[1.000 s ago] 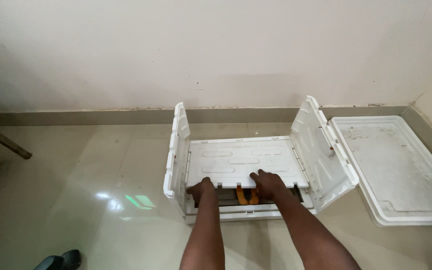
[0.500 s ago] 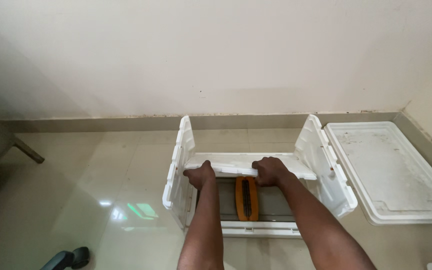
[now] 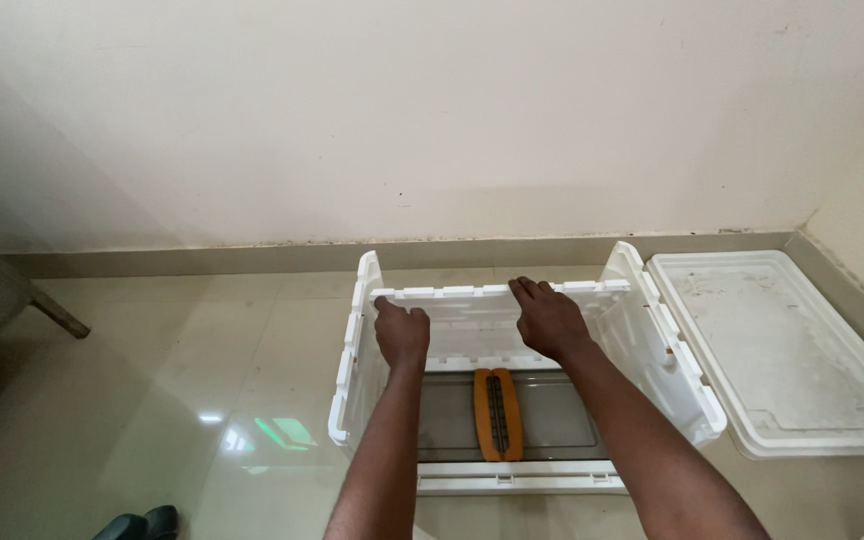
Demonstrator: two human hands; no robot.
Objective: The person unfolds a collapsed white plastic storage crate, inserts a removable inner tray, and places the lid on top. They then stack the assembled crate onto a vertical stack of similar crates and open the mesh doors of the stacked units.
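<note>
1. Right now both hands are on the far panel [image 3: 482, 325] of a white folding crate [image 3: 352, 385] that sits on the tiled floor [image 3: 152, 380], close to the wall [image 3: 432, 110].
2. Left hand [image 3: 402, 333] grips the panel near its top edge, left of centre, fingers curled together over the rim.
3. Right hand [image 3: 548, 318] lies flat against the panel right of centre, fingers pressed together and reaching up to the notched top edge.
4. That panel stands close to upright at the back of the crate, between the left flap [image 3: 362, 320] and the right flap [image 3: 657, 350], which both lean outward.
5. Down in the crate's grey bottom lies an orange strip [image 3: 497, 412] with a dark slot along its middle, just below the hands.
6. A white lid [image 3: 782, 350] lies flat on the floor, touching the right flap.
7. Dark shoes [image 3: 137, 525] peek in at the lower left, and a furniture leg [image 3: 57, 312] shows at the left edge.
</note>
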